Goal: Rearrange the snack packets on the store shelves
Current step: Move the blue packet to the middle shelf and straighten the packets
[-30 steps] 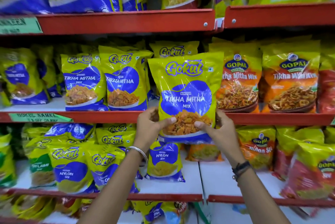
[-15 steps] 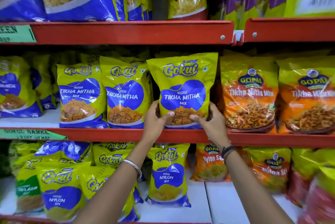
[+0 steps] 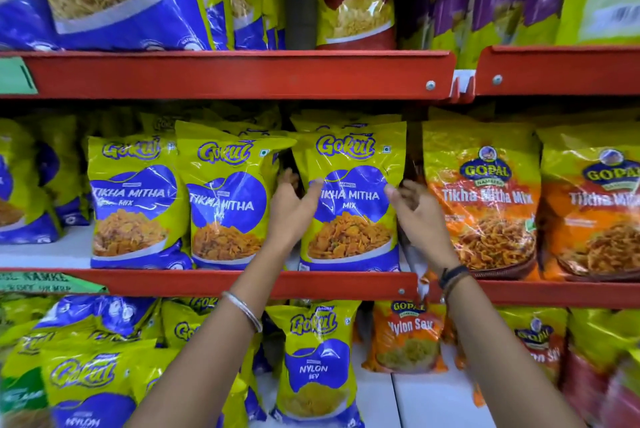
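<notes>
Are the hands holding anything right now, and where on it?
The left hand pinches the left edge of the rightmost Gokul Tikha Mitha packet, thumb in front. The right hand is at its right edge; its grip cannot be told.

I am facing the middle shelf point(image 3: 242, 284), where three Gokul Tikha Mitha Mix packets are standing upright in a row, the rightmost Gokul packet point(image 3: 349, 220) sitting at its right end. Just right of that shelf, orange Gopal Tikha Mitha Mix packets point(image 3: 485, 213) are standing. Above it, the top shelf point(image 3: 242, 74) is carrying a Nylon Chevda packet point(image 3: 356, 2). Below it, the white lower shelf point(image 3: 433, 400) is carrying a Gokul Nylon Sev packet point(image 3: 315, 362) and a Gopal Nylon Sev packet point(image 3: 405, 337).
</notes>
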Demonstrator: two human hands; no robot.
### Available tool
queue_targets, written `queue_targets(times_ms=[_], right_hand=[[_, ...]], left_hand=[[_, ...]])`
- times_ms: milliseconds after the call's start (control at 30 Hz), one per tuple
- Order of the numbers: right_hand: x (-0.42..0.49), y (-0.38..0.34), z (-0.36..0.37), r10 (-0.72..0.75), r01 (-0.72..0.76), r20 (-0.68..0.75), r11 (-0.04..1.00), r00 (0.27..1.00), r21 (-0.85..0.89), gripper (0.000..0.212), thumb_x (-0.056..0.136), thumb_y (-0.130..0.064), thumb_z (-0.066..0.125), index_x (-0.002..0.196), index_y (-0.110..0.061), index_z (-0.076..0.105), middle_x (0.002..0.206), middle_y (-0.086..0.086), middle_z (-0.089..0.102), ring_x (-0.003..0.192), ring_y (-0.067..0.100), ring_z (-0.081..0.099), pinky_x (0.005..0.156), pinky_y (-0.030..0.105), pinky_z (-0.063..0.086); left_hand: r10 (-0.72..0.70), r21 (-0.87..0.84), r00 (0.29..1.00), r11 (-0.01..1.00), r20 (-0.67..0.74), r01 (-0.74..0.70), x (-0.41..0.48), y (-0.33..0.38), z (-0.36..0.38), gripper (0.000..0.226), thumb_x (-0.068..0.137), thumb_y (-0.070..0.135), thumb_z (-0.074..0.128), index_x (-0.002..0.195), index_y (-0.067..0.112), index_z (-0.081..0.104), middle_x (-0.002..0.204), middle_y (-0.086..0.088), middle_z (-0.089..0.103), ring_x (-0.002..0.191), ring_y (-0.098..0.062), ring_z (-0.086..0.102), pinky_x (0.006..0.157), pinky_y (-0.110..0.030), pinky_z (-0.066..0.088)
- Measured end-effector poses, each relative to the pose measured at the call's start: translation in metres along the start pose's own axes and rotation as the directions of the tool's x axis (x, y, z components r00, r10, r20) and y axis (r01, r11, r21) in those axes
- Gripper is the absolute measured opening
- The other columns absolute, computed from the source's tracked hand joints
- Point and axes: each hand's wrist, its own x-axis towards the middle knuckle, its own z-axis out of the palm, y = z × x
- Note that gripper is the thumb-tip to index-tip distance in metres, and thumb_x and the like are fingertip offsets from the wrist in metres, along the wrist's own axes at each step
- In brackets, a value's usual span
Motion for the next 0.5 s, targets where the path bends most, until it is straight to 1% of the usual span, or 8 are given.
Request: queue_targets(times_ms=[33,67,100,167,233,333,400,500], right_hand=[[0.010,-0.007,0.000,-0.017,0.018,-0.053,1.000,0.998,0.011,0.049,0.088,-0.053,0.053,0.105,-0.008,0.060,0.074,-0.003,0.055,0.072,0.015,0.053,0.061,0.024,0.039],[0.020,-0.014,0.001,-0.045,0.046,-0.096,0.999,0.994,0.006,0.041,0.093,-0.046,0.052,0.089,-0.005,0.057,0.065,0.002,0.048,0.062,0.017,0.046,0.054,0.027,0.033],[0.029,-0.021,0.002,-0.062,0.062,-0.131,0.998,0.989,-0.005,0.041,0.095,-0.041,0.052,0.081,-0.002,0.053,0.063,0.008,0.046,0.058,0.019,0.042,0.051,0.028,0.029],[0.046,-0.031,0.005,-0.054,0.044,-0.195,0.998,0.979,-0.053,0.034,0.096,-0.032,0.053,0.084,0.000,0.056,0.069,0.013,0.051,0.060,0.023,0.044,0.049,0.029,0.026],[0.060,-0.036,0.006,-0.023,-0.008,-0.213,0.990,0.977,-0.144,0.026,0.096,-0.024,0.053,0.091,0.000,0.060,0.073,0.014,0.055,0.065,0.027,0.049,0.053,0.032,0.023],[0.076,-0.035,0.007,-0.013,-0.044,-0.214,0.965,0.977,-0.259,0.022,0.096,-0.020,0.054,0.088,-0.001,0.061,0.081,0.027,0.064,0.081,0.037,0.062,0.058,0.028,0.024],[0.081,-0.034,0.007,-0.046,-0.027,-0.215,0.945,0.976,-0.327,0.023,0.095,-0.018,0.055,0.082,-0.001,0.062,0.091,0.032,0.067,0.089,0.044,0.063,0.060,0.032,0.028],[0.081,-0.036,0.007,-0.076,-0.011,-0.210,0.923,0.975,-0.385,0.022,0.095,-0.010,0.051,0.094,0.005,0.066,0.104,0.030,0.069,0.097,0.045,0.063,0.066,0.042,0.041]], left_hand=[[0.000,0.015,0.999,1.000,-0.052,0.001,0.007,0.009,0.002,0.057,0.091,0.040,0.054,0.136,0.007,0.039,0.136,-0.014,0.055,0.127,-0.030,0.049,0.104,-0.040,0.041],[-0.016,0.051,0.995,0.998,-0.101,0.021,0.015,0.016,0.004,0.050,0.095,0.038,0.047,0.133,0.006,0.042,0.132,-0.017,0.057,0.124,-0.034,0.050,0.099,-0.039,0.041],[-0.019,0.074,0.989,0.997,-0.146,0.030,0.024,0.022,0.006,0.044,0.098,0.036,0.043,0.128,0.003,0.048,0.127,-0.021,0.059,0.120,-0.038,0.052,0.093,-0.039,0.041],[0.006,0.080,0.978,0.997,-0.208,0.011,0.039,0.026,0.012,0.041,0.097,0.033,0.046,0.111,-0.004,0.057,0.114,-0.031,0.062,0.108,-0.044,0.056,0.086,-0.043,0.044],[0.010,0.079,0.965,0.997,-0.261,0.011,0.050,0.025,0.016,0.039,0.093,0.030,0.055,0.100,-0.009,0.060,0.106,-0.035,0.064,0.100,-0.047,0.059,0.082,-0.047,0.046],[-0.003,0.089,0.949,0.996,-0.316,0.033,0.059,0.024,0.017,0.037,0.089,0.025,0.061,0.099,-0.010,0.062,0.106,-0.033,0.065,0.101,-0.046,0.060,0.084,-0.046,0.046],[0.006,0.096,0.942,0.995,-0.336,0.028,0.062,0.025,0.017,0.035,0.089,0.023,0.061,0.098,-0.011,0.062,0.107,-0.033,0.065,0.101,-0.046,0.060,0.083,-0.045,0.046],[-0.004,0.106,0.940,0.993,-0.342,0.043,0.067,0.023,0.018,0.034,0.090,0.024,0.060,0.100,-0.009,0.063,0.109,-0.031,0.066,0.102,-0.045,0.060,0.083,-0.044,0.046]])
